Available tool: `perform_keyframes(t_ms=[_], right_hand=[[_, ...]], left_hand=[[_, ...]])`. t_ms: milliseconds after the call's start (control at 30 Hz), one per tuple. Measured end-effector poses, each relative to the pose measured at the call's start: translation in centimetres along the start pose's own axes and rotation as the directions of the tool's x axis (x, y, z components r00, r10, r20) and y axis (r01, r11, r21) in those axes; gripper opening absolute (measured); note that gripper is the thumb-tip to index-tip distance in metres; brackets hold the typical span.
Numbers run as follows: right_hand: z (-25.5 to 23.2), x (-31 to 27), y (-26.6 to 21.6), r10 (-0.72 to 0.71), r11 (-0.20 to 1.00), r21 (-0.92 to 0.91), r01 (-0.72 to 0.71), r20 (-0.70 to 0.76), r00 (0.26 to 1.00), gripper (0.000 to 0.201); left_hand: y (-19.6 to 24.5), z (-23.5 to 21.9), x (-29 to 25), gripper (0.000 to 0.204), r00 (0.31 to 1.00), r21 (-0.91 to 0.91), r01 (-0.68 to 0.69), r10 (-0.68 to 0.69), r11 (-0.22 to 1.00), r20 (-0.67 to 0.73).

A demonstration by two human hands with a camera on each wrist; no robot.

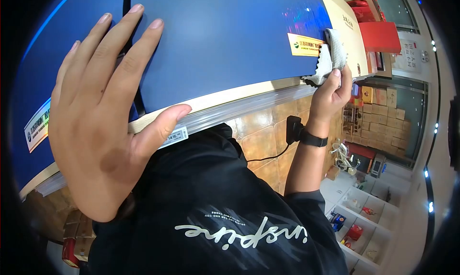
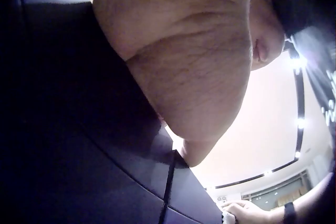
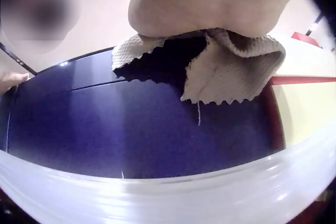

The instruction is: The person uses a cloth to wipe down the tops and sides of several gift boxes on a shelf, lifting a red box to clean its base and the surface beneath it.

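Note:
My left hand (image 1: pixel 100 98) spreads its fingers over two blue boxes (image 1: pixel 215 40) that lie side by side, its fingertips near the dark gap between them. The thumb points toward their pale front edge. At the far end of the larger box, my right hand (image 1: pixel 330 93) pinches a folded grey cloth (image 1: pixel 331 59) with pinked, zigzag edges. In the right wrist view the cloth (image 3: pixel 231 77) hangs in folds under the hand against the blue surface, with a loose thread trailing from it. A yellow label (image 1: pixel 305 45) sits on the box beside the cloth.
A cream box (image 1: pixel 357 55) adjoins the blue one, with a red box (image 1: pixel 381 36) beyond. Along the front runs a clear plastic edge (image 1: pixel 268 99) carrying a price tag (image 1: pixel 177 137). A black plug-like device (image 1: pixel 293 130) with a cable is near the right wrist. Stacked cartons (image 1: pixel 383 119) stand farther off.

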State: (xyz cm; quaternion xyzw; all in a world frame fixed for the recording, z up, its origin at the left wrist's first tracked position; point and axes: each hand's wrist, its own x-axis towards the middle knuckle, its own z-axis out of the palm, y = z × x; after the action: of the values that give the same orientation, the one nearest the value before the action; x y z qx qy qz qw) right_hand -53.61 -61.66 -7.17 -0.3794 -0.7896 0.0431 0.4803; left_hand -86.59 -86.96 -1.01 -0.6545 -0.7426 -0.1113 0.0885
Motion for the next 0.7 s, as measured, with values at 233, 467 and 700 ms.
perform_keyframes(t_ms=[233,467,700], right_hand=[[0.5,0.1,-0.8,0.11,0.994,0.024,-0.109,-0.039,0.993,0.028],[1.3,0.0,-2.1,0.025,0.998,-0.058,-0.027,-0.031,0.999,0.029],[2.9,-0.6,-6.5,-0.186,0.981,-0.037,0.189,0.078,0.98,0.025]], left_hand=[[0.3,0.2,0.1,0.09,0.999,0.107,-0.014,0.009,0.994,0.043],[0.9,0.0,0.7,0.088,0.998,0.139,-0.028,0.02,0.99,0.065],[1.2,-0.2,1.1,0.077,0.997,0.186,-0.04,0.027,0.982,0.07]])
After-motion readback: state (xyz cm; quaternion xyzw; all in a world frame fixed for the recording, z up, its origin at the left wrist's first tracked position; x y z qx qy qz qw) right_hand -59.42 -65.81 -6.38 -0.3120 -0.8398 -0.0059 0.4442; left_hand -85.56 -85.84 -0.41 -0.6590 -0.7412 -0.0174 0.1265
